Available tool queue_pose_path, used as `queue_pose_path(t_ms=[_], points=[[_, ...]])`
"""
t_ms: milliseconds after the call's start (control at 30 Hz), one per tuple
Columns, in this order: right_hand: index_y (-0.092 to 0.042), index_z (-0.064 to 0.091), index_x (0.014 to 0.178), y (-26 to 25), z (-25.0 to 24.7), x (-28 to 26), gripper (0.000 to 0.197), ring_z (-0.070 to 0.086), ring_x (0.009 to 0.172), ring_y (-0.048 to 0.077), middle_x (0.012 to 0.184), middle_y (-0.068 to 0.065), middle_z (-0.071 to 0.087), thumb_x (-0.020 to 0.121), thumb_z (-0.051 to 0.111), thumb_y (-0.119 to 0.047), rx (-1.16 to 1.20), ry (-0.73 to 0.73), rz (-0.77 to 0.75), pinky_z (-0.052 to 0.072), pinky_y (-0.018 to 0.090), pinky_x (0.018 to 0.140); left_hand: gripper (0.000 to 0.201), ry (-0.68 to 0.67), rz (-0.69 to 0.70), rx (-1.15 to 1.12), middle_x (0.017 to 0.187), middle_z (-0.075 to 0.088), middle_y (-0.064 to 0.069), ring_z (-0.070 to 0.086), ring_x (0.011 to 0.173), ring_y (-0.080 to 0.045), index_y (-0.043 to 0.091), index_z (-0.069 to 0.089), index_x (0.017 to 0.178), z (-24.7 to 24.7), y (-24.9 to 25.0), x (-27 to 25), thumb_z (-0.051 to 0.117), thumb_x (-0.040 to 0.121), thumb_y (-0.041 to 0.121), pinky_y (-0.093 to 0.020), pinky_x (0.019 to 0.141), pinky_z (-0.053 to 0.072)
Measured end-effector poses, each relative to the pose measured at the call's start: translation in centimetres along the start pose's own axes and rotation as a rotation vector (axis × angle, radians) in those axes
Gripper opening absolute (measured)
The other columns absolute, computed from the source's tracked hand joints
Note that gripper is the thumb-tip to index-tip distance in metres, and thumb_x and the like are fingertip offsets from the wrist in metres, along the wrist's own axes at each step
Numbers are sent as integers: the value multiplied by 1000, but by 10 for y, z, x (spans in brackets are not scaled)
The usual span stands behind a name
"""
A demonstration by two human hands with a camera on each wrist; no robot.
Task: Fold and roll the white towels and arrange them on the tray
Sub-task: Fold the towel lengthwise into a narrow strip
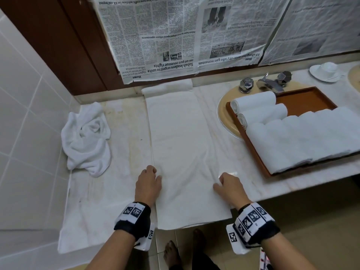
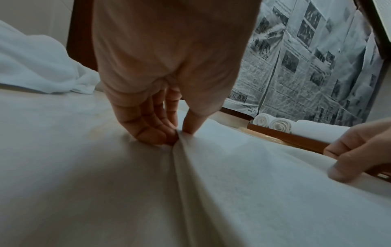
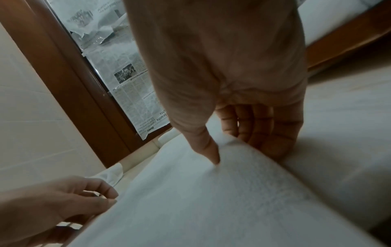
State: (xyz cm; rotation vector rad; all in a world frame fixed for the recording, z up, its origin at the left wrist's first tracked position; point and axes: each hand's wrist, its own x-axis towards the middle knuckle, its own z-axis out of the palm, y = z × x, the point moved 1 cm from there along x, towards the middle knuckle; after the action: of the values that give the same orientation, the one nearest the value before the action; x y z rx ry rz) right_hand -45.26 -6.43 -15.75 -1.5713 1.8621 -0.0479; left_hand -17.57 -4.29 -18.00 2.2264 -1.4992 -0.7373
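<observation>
On marble counter [image 1: 120, 137] by tiled wall [image 1: 23, 106], both hands pinching folded towel [image 1: 181, 145] edges

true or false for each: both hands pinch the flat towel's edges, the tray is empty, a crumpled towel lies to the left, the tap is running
1. Both hands pinch the flat towel's edges. True: the left hand and right hand each pinch a side of the flat towel.
2. The tray is empty. False: the tray holds rolled towels.
3. A crumpled towel lies to the left. True: crumpled towel.
4. The tap is running. False: no water shows at the tap.
</observation>
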Motion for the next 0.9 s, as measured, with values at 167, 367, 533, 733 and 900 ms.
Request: queue_pose_path(t_ms=[167, 367, 533, 733, 900], points=[[-16, 44, 74, 8, -4, -7, 23, 44, 63, 15, 74, 1, 51, 83, 64, -11, 104, 67, -32, 40, 29, 59, 20, 9, -9, -33, 97, 59, -4, 56, 90, -23, 13, 51, 113, 2, -1, -4, 57, 95, 18, -34, 75, 43], [-15, 53, 79, 22, -18, -7, 24, 58, 72, 19, 80, 1, 60, 77, 76, -19, 48, 22, 22, 50, 34, 67, 19, 11, 8, -78, 88, 57, 1, 56, 84, -19, 16, 52, 110, 7, -6, -17, 60, 93, 17, -30, 71, 43], [-20, 51, 85, 21, -28, 6, 15, 54, 80, 16, 88, -6, 55, 90, 62, -29, -39, 181, -199, 49, 37, 73, 23, -7, -28, -77, 95, 54, -2, 55, 86, -23, 15, 50, 108, 2, -4, -19, 62, 89, 15, -32, 71, 45], [-9, 49, 142, -30, 19, 49, 58, 46, 137, 29, 149, 10, 48, 99, 33, -44, -361, 99, -669, 39, 46, 108, 60, 1, 221, 230, 160, 27, -3, 29, 145, -28, 26, 37, 150, 23, 37, 15, 25, 96, 51, -50, 110, 34], [-22, 10, 159, -55, 40, 79, 62, 1, 152, 18, 165, -7, 4, 104, 14, -50, -505, -22, -687, -1, 47, 121, 64, -143, 237, 432, 159, -30, 16, -21, 151, -17, 46, -16, 153, 50, 43, 43, -16, 90, 60, -58, 119, -7]])
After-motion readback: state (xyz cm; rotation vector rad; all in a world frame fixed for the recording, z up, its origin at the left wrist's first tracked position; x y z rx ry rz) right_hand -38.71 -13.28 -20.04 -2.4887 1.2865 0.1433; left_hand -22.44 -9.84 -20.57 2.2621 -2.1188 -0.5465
